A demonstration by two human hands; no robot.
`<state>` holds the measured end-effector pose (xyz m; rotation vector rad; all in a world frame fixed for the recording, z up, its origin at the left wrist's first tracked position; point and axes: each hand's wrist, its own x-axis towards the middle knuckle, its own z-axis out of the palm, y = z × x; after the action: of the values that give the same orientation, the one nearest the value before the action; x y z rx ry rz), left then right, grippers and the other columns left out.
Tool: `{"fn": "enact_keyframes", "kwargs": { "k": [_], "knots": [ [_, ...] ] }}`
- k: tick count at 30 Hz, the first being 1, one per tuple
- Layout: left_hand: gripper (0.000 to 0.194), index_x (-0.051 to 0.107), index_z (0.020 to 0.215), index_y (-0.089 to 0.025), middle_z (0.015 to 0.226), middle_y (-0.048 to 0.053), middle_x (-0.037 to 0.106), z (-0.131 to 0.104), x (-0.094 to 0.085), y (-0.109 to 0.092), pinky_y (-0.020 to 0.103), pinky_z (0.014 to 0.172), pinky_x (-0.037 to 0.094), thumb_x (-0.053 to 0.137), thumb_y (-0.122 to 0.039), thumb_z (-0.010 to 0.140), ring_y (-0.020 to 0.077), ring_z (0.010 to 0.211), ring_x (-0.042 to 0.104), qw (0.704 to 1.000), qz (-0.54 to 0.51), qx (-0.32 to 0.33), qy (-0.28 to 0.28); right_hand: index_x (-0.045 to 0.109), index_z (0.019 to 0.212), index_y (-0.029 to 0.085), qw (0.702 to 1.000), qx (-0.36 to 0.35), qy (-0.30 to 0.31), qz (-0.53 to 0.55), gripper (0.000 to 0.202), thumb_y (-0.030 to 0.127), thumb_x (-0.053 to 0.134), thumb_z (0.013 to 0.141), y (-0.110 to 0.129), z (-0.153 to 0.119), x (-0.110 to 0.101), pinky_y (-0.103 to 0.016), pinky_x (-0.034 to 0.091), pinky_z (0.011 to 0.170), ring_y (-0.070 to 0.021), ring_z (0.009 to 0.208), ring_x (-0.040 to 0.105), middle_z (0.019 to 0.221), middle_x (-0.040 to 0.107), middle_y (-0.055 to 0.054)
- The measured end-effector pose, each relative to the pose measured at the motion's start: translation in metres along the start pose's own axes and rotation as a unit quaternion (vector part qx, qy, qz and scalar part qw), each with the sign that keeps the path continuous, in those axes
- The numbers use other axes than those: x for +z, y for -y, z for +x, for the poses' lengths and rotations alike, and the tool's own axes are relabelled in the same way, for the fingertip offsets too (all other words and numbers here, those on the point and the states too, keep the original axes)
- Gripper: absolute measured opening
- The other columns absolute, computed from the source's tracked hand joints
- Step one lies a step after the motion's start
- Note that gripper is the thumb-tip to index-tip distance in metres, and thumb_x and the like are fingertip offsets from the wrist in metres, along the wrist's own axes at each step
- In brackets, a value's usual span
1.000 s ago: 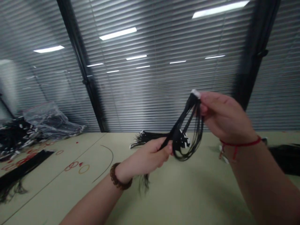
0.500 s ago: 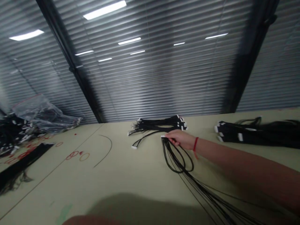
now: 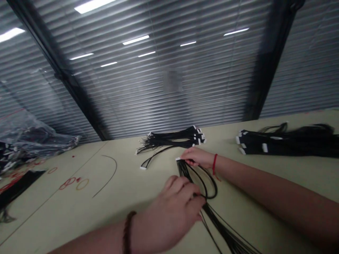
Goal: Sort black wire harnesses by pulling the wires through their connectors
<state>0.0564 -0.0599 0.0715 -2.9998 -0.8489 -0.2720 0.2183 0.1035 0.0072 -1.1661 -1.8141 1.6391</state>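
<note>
Seen with the white plastic connector [image 3: 178, 159] at the middle of the dial and twelve o'clock towards the blinds, the black multi-strand wire harness [image 3: 221, 224] lies on the pale yellow-green tabletop [image 3: 113, 208], its loose strands running off towards five o'clock. The person's right hand [image 3: 196, 157], just at three o'clock, pinches the harness by the connector end, where a loop bows out. The left hand [image 3: 176, 210], at six o'clock, has its fingers curled over the strands and appears to grip them.

The harness should be light and limp, its thin wires springy enough to fan apart and probably a little slick. The connector looks like the stiff part and the surest hold; the strands are better gathered whole than tugged singly, since a wire might pull from its seat.

At ten o'clock, by the left edge, slumps a clear, crumpled plastic bag [image 3: 49, 137]. Dark material shows through it, too blurred to identify. A neat bundle of black cables with white connectors [image 3: 173, 135] lies near twelve.
</note>
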Motion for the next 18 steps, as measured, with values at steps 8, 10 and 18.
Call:
{"fn": "enact_keyframes", "kwargs": {
  "k": [8, 10, 18],
  "knots": [
    [0.021, 0.057, 0.088, -0.015, 0.091, 0.006, 0.063, 0.012, 0.015, 0.021, 0.038, 0.086, 0.037, 0.058, -0.035, 0.084, 0.0222, 0.091, 0.053, 0.999, -0.040, -0.009, 0.037, 0.053, 0.117, 0.014, 0.999, -0.026, 0.009, -0.037, 0.034, 0.034, 0.052, 0.090, -0.004, 0.005, -0.007, -0.038, 0.050, 0.081, -0.0178, 0.096, 0.058, 0.113, 0.056, -0.009],
    [0.015, 0.055, 0.083, -0.016, 0.085, 0.004, 0.062, 0.015, 0.003, 0.021, 0.034, 0.082, 0.039, 0.059, -0.031, 0.083, 0.0204, 0.086, 0.053, 0.991, -0.133, -0.023, 0.023, 0.053, 0.117, 0.014, 0.998, -0.042, 0.011, -0.050, 0.034, 0.034, 0.052, 0.090, -0.006, 0.006, -0.004, -0.038, 0.050, 0.081, -0.0180, 0.096, 0.058, 0.113, 0.056, -0.009],
    [0.036, 0.040, 0.068, -0.020, 0.054, -0.007, 0.037, 0.056, -0.020, 0.107, 0.022, 0.045, 0.031, 0.032, -0.044, 0.093, 0.0089, 0.047, 0.035, 0.903, -0.290, -0.239, -0.209, 0.055, 0.114, 0.013, 0.985, -0.125, 0.069, -0.101, 0.032, 0.034, 0.053, 0.089, -0.006, -0.004, 0.021, -0.038, 0.050, 0.082, -0.0185, 0.096, 0.058, 0.112, 0.057, -0.008]
  ]
}}
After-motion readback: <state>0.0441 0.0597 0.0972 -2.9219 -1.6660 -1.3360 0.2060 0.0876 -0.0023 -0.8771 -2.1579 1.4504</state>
